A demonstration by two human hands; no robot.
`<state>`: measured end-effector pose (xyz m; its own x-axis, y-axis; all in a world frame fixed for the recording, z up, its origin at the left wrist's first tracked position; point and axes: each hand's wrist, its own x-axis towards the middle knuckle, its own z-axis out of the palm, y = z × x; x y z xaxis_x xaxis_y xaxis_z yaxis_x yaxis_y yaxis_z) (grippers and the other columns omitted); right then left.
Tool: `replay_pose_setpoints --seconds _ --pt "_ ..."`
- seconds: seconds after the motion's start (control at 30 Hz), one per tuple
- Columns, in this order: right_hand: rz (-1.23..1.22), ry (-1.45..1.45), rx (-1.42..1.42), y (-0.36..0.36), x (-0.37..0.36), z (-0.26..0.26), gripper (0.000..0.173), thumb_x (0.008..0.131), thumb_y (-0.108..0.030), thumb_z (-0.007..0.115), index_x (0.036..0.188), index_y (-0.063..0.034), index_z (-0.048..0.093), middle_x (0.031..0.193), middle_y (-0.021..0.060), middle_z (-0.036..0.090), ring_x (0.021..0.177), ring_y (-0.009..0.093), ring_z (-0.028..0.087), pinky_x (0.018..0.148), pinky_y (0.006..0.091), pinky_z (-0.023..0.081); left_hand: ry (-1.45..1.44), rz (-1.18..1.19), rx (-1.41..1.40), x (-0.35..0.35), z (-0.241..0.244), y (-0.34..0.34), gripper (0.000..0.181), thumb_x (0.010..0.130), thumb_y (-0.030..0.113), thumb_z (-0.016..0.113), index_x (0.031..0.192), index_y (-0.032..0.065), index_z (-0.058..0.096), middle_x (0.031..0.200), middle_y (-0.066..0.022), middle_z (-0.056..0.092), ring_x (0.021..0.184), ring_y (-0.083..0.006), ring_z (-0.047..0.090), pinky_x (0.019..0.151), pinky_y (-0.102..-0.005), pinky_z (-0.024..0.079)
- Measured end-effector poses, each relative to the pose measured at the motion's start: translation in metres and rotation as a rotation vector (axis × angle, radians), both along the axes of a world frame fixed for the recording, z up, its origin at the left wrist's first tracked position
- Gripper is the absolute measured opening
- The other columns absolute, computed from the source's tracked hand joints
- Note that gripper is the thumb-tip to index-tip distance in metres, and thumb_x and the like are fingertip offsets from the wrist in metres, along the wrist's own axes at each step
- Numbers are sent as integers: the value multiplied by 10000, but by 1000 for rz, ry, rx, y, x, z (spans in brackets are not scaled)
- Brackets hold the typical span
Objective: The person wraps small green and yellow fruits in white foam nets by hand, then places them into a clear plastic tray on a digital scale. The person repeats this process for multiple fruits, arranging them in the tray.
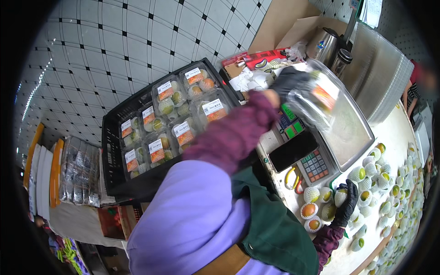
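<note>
My left hand (290, 82), in a black glove and blurred by motion, grips a clear plastic fruit box (314, 99) with an orange and white label. The box is over the edge of the steel pan of a digital scale (347, 137). My right hand (347, 202), also gloved in black, is closed around a round fruit (340, 197) in a white foam net, low on the right. Several more netted fruits (309, 210), green and orange, lie beside it on the white table. A dark phone (294, 151) lies by the scale's keypad.
A black plastic crate (110, 172) holds several labelled fruit boxes on the left. Stacked clear plastic lids or trays (378, 75) stand behind the scale, near a steel kettle (321, 44) and a jar (341, 61). Yellow-handled scissors (291, 178) lie at the near edge. A person (412, 86) is far right.
</note>
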<state>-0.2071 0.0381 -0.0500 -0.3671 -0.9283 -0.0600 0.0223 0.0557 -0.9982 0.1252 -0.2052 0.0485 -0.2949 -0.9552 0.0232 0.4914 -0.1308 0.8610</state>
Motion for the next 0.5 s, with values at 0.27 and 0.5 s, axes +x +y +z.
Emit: replay_pose_setpoints --seconds 0.27,0.5 --pt "-55 -49 14 0 0 -5 289 875 -192 484 1071 6 563 894 88 583 839 188 564 773 310 462 -81 408 46 268 25 154 486 780 119 590 1237 63 434 1129 -105 516 1032 -247 539 793 -362 506" --pt "-22 -19 56 3 -3 -7 313 879 -216 481 1088 2 563 918 94 586 865 195 568 808 315 446 -376 646 408 285 -37 269 615 791 103 576 1341 42 307 1246 -133 457 1078 -245 529 812 -387 510"
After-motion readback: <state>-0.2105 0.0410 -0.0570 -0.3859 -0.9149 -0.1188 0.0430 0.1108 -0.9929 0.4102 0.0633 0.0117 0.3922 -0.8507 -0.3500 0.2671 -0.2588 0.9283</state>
